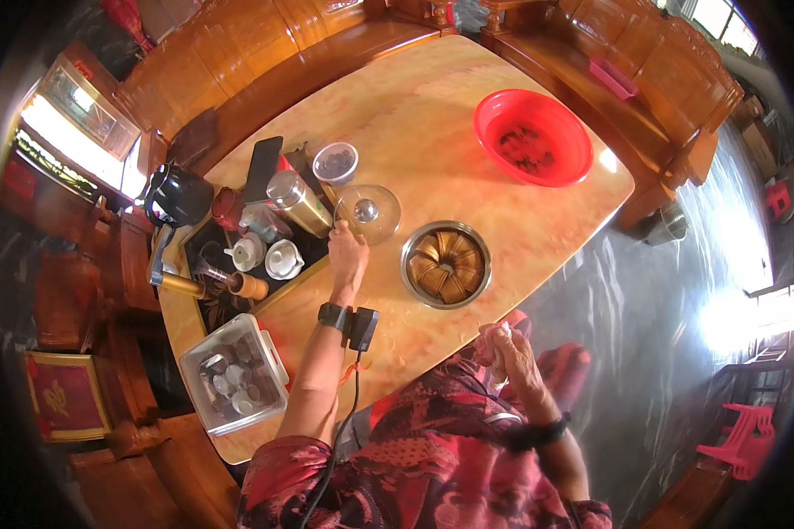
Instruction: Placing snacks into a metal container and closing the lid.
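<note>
My left hand (349, 250) reaches over the table to the near left rim of a clear glass lid (385, 210) with a round metal knob; the lid lies on the tabletop, and whether my fingers grip its rim is not clear. To the right of the lid stands a round steel pot (404, 263) holding a ring of brown, folded pieces of food. Near the table's front edge, above my lap, my right hand (513, 354) is closed on a crumpled pale pink cloth (493, 347).
A red plastic basin (575, 135) with dark bits inside stands at the far right of the marbled table (423, 99). On the left are a tea tray (298, 281) with teaware, a steel flask (308, 208), a black kettle (182, 197), a lidded tub (335, 163) and a box of cups (202, 413).
</note>
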`<state>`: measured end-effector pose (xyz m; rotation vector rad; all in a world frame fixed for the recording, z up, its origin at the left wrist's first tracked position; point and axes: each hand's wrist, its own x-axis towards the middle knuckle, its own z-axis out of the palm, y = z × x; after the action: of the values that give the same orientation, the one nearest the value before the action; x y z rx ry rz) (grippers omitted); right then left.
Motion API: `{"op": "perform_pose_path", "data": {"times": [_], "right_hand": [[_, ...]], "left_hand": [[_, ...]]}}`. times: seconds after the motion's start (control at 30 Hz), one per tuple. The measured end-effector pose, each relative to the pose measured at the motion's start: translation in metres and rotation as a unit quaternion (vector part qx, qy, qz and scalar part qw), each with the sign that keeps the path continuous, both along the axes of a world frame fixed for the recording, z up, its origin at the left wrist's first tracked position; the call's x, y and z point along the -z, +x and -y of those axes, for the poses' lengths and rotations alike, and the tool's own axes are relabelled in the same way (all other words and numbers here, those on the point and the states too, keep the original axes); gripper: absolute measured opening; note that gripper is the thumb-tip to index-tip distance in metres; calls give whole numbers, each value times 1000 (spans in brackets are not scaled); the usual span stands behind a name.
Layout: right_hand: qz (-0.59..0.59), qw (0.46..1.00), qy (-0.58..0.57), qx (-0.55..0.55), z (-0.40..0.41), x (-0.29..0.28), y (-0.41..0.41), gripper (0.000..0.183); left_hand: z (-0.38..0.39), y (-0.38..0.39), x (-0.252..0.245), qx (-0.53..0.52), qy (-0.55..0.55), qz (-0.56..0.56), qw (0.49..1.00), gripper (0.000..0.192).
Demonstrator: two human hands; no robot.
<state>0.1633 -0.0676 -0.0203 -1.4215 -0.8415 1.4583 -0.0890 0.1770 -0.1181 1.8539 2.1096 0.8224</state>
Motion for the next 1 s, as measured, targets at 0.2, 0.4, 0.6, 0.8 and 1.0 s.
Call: {"op": "perform_pose_path", "data": {"times": [0.2, 0.4, 0.6, 0.8, 1.0], "right_hand": [[29, 999, -28, -11, -11, 2, -5, 34], [46, 997, -36, -48, -15, 9, -4, 33], [27, 1000, 13, -2, -9, 18, -8, 30], [28, 999, 23, -16, -2, 12, -11, 30], [20, 999, 12, -38, 8, 0, -17, 35]], "left_hand": [[-26, 10, 1, 159, 123, -116, 973, 52], [-50, 12, 6, 235, -3, -218, 947, 44], [-34, 6, 5, 236, 19, -216, 947, 34], [16, -6, -4, 244, -4, -214, 946, 40], [48, -37, 11, 210, 9, -193, 959, 39]]}}
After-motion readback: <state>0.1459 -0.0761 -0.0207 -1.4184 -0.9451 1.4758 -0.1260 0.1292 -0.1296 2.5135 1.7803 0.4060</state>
